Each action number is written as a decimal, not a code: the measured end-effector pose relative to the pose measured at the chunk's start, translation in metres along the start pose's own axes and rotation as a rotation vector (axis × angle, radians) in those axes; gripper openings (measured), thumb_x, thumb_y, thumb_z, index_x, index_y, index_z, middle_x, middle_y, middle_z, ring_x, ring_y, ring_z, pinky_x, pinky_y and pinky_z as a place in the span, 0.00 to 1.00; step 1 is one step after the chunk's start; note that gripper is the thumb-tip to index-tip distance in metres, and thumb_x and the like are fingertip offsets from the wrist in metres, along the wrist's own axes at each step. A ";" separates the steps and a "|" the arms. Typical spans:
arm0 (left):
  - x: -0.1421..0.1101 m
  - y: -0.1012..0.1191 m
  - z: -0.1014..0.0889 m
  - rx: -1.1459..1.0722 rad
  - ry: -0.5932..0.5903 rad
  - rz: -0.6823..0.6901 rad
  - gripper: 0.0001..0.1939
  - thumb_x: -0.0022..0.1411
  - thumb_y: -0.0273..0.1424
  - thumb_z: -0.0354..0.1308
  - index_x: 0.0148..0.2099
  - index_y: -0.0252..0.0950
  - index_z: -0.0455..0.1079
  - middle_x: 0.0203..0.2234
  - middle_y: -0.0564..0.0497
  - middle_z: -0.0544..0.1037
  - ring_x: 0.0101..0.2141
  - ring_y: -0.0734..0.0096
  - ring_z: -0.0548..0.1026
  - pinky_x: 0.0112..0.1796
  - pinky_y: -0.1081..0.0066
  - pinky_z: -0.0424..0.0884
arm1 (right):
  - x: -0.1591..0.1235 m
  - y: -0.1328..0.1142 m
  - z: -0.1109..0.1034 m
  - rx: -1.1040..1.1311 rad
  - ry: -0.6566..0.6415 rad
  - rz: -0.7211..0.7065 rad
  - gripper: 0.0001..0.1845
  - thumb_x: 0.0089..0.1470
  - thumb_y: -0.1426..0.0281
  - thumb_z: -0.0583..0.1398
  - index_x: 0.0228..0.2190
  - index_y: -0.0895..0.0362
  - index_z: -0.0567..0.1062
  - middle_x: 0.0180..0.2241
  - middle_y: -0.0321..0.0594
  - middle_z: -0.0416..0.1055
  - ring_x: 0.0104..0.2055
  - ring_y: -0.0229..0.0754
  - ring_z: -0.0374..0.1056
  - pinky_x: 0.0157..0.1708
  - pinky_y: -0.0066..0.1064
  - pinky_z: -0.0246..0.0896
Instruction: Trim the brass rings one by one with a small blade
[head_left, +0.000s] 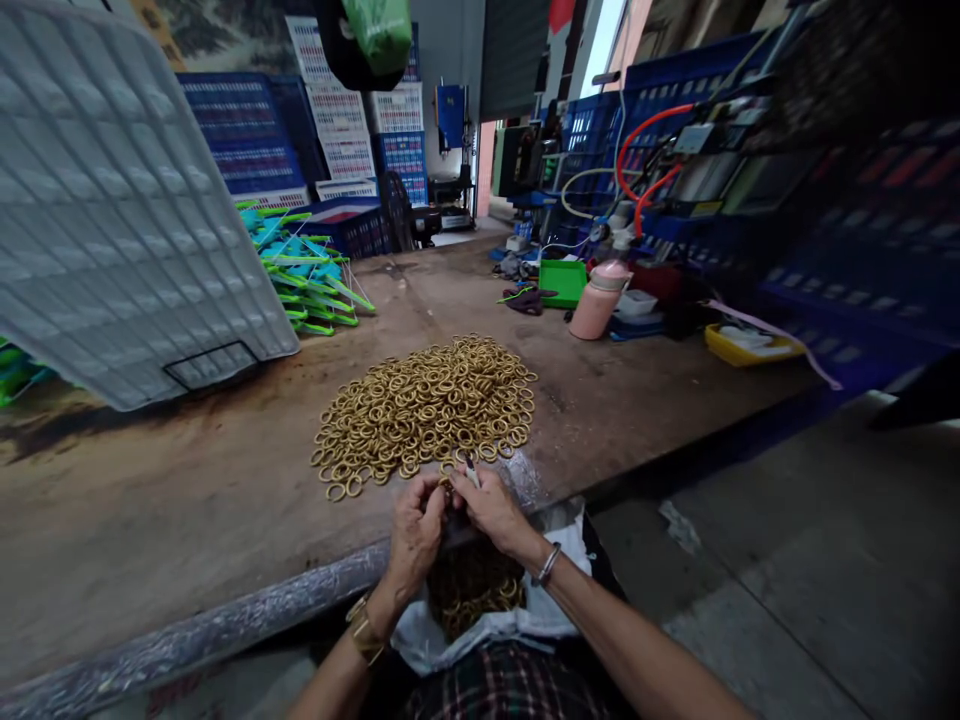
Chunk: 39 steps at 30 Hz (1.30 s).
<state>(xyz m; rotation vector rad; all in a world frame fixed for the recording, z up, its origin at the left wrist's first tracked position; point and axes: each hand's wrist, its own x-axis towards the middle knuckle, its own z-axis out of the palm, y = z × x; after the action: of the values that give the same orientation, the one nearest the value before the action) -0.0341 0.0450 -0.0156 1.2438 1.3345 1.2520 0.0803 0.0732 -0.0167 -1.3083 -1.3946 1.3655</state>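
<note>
At the table's near edge my left hand [417, 530] is closed in a pinch, with a gold-coloured ring [445, 482] at its fingertips. Close beside it, my right hand [493, 512] is also closed, and a slim, pale object with a dark tip [471, 472] sticks up from its fingers; its kind is too small to make out. Both sets of fingertips meet around the ring. Just beyond them lies a heaped pile of gold-coloured rings [431, 405]. Below my hands, an open white sack [495, 630] in front of my lap holds more such rings.
On the left a white plastic crate [142, 200] stands tilted beside green and blue hangers [319, 285]. At the right are a pink bottle [598, 300], a green tray [562, 283], a yellow tray [731, 348] and a machine with orange hoses [649, 130]. Stacked crates [236, 130] fill the back.
</note>
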 end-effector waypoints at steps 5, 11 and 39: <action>-0.003 0.006 -0.006 -0.090 -0.041 -0.133 0.13 0.56 0.40 0.52 0.31 0.34 0.65 0.19 0.56 0.67 0.16 0.81 0.62 0.18 0.79 0.58 | 0.003 -0.010 -0.001 -0.063 -0.005 -0.046 0.10 0.47 0.64 0.54 0.22 0.57 0.66 0.19 0.31 0.62 0.23 0.33 0.56 0.24 0.24 0.52; -0.004 0.010 -0.014 -0.194 -0.140 -0.261 0.16 0.54 0.44 0.53 0.31 0.34 0.63 0.20 0.56 0.67 0.16 0.81 0.63 0.17 0.80 0.59 | 0.003 -0.021 -0.001 -0.185 -0.016 -0.115 0.06 0.44 0.68 0.55 0.23 0.58 0.69 0.21 0.31 0.63 0.26 0.33 0.58 0.28 0.24 0.53; -0.013 0.003 -0.022 -0.450 -0.155 -0.207 0.13 0.56 0.41 0.53 0.30 0.35 0.61 0.18 0.57 0.66 0.18 0.81 0.63 0.20 0.78 0.61 | -0.016 -0.014 -0.002 -0.862 -0.180 -0.433 0.12 0.45 0.79 0.50 0.31 0.56 0.68 0.26 0.37 0.68 0.27 0.37 0.59 0.27 0.27 0.45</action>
<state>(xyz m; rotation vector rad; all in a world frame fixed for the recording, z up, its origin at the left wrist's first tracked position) -0.0545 0.0302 -0.0110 0.8439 0.9717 1.1980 0.0832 0.0592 -0.0004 -1.2711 -2.3734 0.5910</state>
